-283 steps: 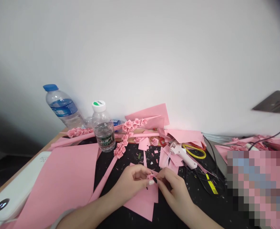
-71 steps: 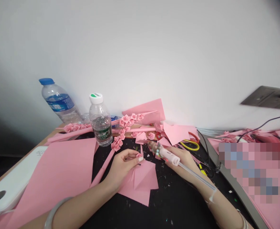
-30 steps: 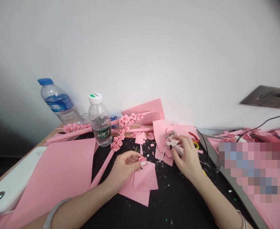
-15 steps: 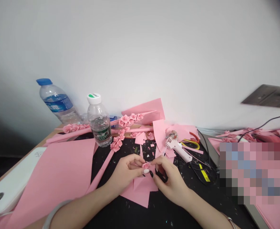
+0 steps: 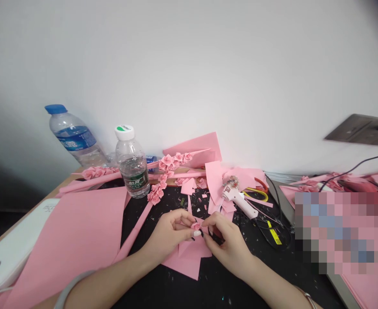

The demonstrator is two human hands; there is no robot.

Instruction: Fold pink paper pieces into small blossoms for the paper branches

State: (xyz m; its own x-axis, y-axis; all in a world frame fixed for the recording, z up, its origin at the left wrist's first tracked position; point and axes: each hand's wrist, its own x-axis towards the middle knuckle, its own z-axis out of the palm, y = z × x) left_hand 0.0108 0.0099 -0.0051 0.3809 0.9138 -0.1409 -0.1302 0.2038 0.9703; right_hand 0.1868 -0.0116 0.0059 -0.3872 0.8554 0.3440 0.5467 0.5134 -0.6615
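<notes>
A small pink paper flower (image 5: 195, 225) is pinched between the thumb and fingers of my left hand (image 5: 172, 229). My right hand (image 5: 228, 240) has its thumb and index fingertip closed at the flower's right side, close to its petals; what lies between those tips is too small to make out. Beneath both hands are pink paper sheets (image 5: 190, 266) on the black table mat (image 5: 234, 287). A pink glue gun (image 5: 240, 199) lies just beyond my right hand. Left of my hands stretches a rolled pink paper stem (image 5: 136, 229) with several paper flowers (image 5: 156, 193) on it.
A water bottle with a white cap (image 5: 132, 165) stands behind my left hand, and a blue-capped bottle (image 5: 74, 137) leans at the wall. Yellow-handled scissors (image 5: 256, 195) and a black cable (image 5: 277, 201) lie right. A large pink sheet (image 5: 82, 227) and white device (image 5: 18, 244) lie left.
My fingers have shifted slightly around the paper flower, which stays in my left hand. The whole view has moved a little, so things appear slightly further left.
</notes>
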